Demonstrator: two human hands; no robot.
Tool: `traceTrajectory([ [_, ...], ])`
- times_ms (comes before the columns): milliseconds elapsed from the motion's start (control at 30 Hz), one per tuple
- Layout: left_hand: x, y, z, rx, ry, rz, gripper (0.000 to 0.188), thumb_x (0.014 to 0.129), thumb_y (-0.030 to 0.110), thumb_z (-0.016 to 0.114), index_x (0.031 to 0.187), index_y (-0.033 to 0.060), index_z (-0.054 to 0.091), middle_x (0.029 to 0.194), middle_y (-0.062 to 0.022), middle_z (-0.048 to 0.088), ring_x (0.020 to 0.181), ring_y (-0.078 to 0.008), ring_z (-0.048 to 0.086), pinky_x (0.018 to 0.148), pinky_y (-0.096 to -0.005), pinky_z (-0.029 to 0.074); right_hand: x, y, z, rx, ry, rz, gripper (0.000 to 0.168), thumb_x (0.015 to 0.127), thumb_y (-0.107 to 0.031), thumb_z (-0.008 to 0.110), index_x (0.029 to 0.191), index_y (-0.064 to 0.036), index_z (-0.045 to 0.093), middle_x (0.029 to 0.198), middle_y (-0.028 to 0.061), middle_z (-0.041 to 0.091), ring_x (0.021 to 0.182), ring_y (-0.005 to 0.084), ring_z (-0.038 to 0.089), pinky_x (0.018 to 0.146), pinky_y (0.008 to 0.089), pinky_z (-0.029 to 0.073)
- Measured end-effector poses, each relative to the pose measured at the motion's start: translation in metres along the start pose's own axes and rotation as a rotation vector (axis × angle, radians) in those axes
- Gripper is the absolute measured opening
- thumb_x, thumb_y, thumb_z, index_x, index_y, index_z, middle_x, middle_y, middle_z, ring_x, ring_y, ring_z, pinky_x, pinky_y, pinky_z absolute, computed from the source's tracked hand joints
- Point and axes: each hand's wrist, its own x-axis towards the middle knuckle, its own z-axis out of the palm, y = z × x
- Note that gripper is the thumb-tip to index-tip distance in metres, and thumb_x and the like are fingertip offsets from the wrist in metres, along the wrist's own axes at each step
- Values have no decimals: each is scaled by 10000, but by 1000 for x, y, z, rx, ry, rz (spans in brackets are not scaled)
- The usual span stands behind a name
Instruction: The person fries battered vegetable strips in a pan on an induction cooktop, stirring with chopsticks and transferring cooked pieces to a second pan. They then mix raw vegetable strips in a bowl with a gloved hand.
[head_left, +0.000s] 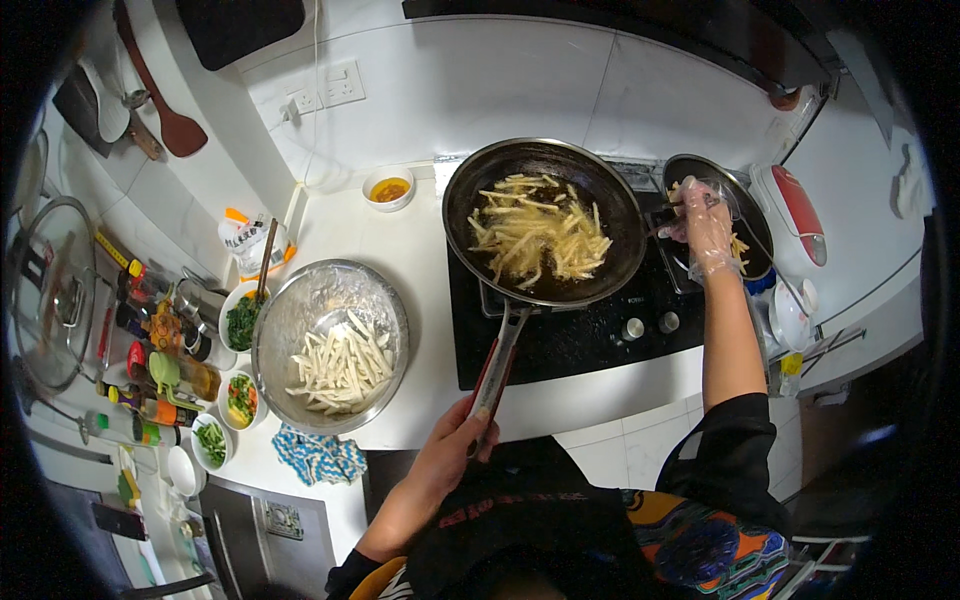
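My left hand (457, 435) is closed around the long handle (495, 375) of a dark wok (637, 247) on the black gas hob (577, 337). Pale strips, apparently potato (540, 232), lie in bubbling oil in the wok. My right hand (701, 221), in a clear plastic glove, is over a smaller dark pan (757, 225) to the wok's right. Light strips (739, 251) show in that pan, partly covered by the hand. Whether its fingers hold anything is unclear. A thin metal handle (765, 244) arches past the pan's right side.
Left of the hob stands a steel bowl (270, 360) of floured strips (345, 367). Small bowls hold greens (241, 322), chopped vegetables (241, 401) and orange liquid (388, 190). Beyond are seasoning bottles (180, 375). A red-and-white appliance (795, 210) sits at right.
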Motion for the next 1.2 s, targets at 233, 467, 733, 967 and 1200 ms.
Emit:
traceTrajectory([
  [233, 0, -2, 2, -87, 20, 3, 301, 921, 241, 453, 1141, 36, 459, 748, -42, 528, 585, -106, 443, 522, -213, 352, -17, 29, 45, 166, -181, 39, 344, 876, -364, 535, 803, -33, 595, 667, 9, 537, 501, 92, 513, 467, 219, 469],
  [467, -6, -6, 9, -86, 106, 67, 334, 929, 250, 431, 1180, 30, 444, 774, -92, 583, 482, -86, 437, 448, -186, 358, -27, 17, 94, 314, -282, 96, 347, 861, -336, 563, 804, 4, 595, 702, 39, 575, 542, 100, 538, 515, 236, 465],
  [733, -7, -11, 22, -93, 201, 109, 298, 925, 246, 445, 1111, 16, 481, 773, -93, 593, 513, -81, 492, 491, -184, 423, -26, 14, 96, 447, -362, 72, 370, 848, -336, 586, 965, 15, 564, 825, 95, 627, 616, 135, 588, 564, 255, 508],
  [967, -8, -11, 26, -50, 252, 123, 302, 926, 269, 438, 1078, 12, 483, 765, -84, 594, 506, -75, 479, 479, -189, 408, -44, 15, 95, 550, -454, -33, 283, 886, -266, 543, 902, 11, 593, 785, 54, 605, 569, 99, 544, 516, 215, 459],
  [1200, -10, -9, 21, -32, 211, 92, 338, 927, 253, 432, 1165, 14, 453, 799, -91, 594, 534, -82, 484, 464, -169, 380, -39, 18, 71, 288, -334, -13, 336, 825, -319, 620, 923, 1, 593, 773, 82, 623, 619, 115, 589, 563, 222, 467],
])
